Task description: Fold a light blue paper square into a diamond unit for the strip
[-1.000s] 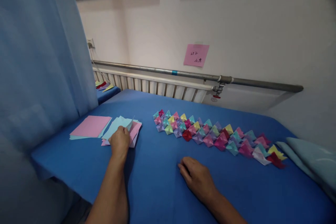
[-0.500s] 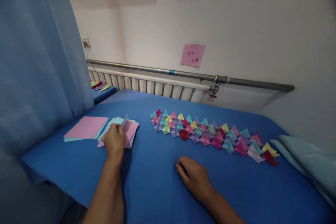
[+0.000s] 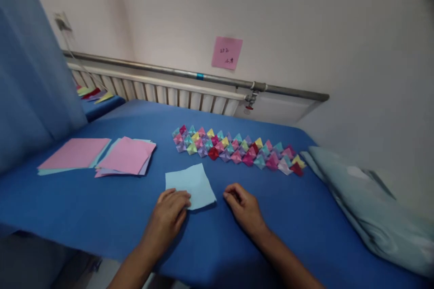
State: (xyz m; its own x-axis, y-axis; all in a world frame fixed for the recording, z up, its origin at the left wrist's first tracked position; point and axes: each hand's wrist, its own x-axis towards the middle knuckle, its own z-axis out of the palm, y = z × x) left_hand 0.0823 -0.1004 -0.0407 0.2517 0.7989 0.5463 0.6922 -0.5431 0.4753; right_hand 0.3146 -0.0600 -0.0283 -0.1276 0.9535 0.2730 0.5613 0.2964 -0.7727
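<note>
While my left hand (image 3: 167, 216) lies over the near left corner of a light blue sheet (image 3: 196, 184), its fingers are bent and close together, with the fingertips on the paper. From where I sit, I cannot tell whether the thumb pinches the sheet from below or the fingers only press on it. The sheet is on the blue-covered counter (image 3: 274, 235) in front of me, between my two hands, with a thin dark shadow along its near right edge.

My right hand (image 3: 244, 210) is just beside the sheet's right corner, apart from it, with the side of the hand down by the cloth. Its fingers are curled loosely inward and the thumb sits near the forefinger; whether those tips meet, I cannot make out.

Behind the sheet I see a long band of folded paper pieces (image 3: 236, 156) in many colours, set in slanting rows. Over to the left are two piles of square paper, both topped with pink: the nearer pile (image 3: 127, 156) has its sheets fanned unevenly, and the outer pile (image 3: 76, 152) is just beside it. Crumpled greenish fabric (image 3: 366, 210) covers the right end.
</note>
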